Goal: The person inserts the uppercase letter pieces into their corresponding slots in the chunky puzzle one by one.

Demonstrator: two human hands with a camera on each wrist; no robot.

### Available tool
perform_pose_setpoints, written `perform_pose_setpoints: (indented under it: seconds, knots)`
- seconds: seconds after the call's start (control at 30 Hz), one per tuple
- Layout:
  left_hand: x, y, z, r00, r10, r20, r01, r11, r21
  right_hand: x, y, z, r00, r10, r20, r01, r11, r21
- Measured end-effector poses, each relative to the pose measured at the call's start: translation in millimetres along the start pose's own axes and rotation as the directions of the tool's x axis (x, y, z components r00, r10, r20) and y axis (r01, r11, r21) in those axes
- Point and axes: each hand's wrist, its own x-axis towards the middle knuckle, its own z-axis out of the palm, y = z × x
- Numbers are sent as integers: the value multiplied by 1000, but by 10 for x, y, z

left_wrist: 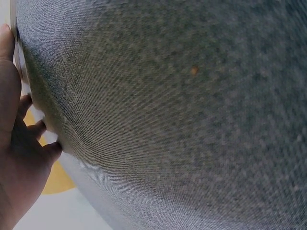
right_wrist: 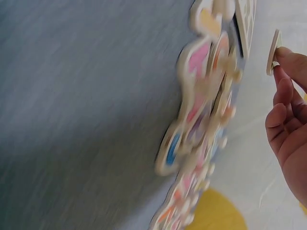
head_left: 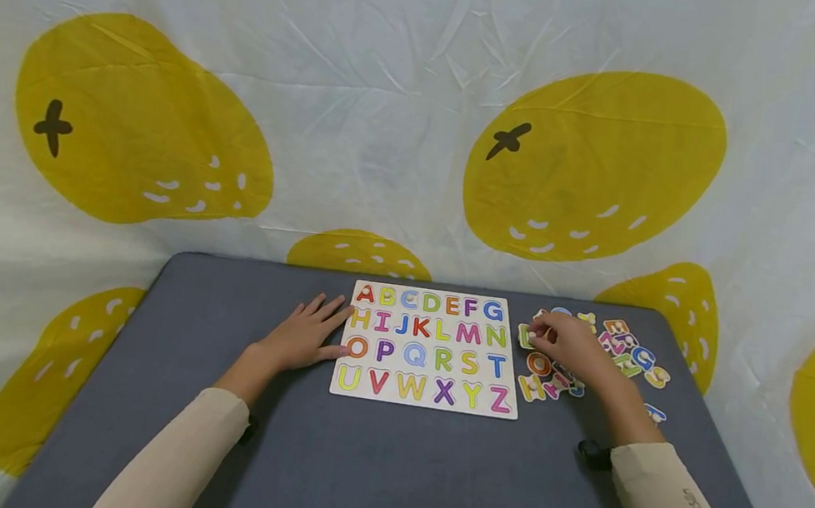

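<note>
A white alphabet puzzle board [head_left: 431, 374] with coloured letters A to Z in rows lies on the table. At its left edge rests my left hand [head_left: 298, 335], fingers spread and straight, the thumb and a fingertip touching the board. My right hand [head_left: 573, 350] is just past the board's right edge. Between thumb and fingers it pinches a knobbed letter piece [right_wrist: 273, 52], lifted above the table in the right wrist view. The piece looks green in the head view; which letter it is, I cannot tell. In the left wrist view the left hand [left_wrist: 24, 153] shows at the edge.
Several loose letter pieces with knobs [head_left: 643, 358] lie in a pile around and beneath the right hand, some overlapping. A blue piece [head_left: 655, 413] lies apart, near the right forearm. Grey cloth covers the table [head_left: 383, 469]. Behind hangs a white curtain [head_left: 378, 116] with yellow fruit prints.
</note>
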Motion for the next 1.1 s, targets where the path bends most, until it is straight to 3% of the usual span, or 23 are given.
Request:
perform_pose_setpoints:
  seconds: [0.47,0.67,0.97,1.1]
  knots:
    - [-19,-4,-1,1000,-2,7,2,1000,-6,658,-435,383,999,-30,24,29,997,67]
    - [-16,-3,-4,1000,-3,12,3,1000,-8,934,-663,523,998,-5,56,-1,994,106]
    - [-18,10,-23,1000,0,2,0,1000,-9,1235,-879,721,998,-32,55,35,998,-47]
    - [-9,12,-28,1000,-2,4,2,1000,-6,1299,-927,775,997,-24,72,28,998,-51]
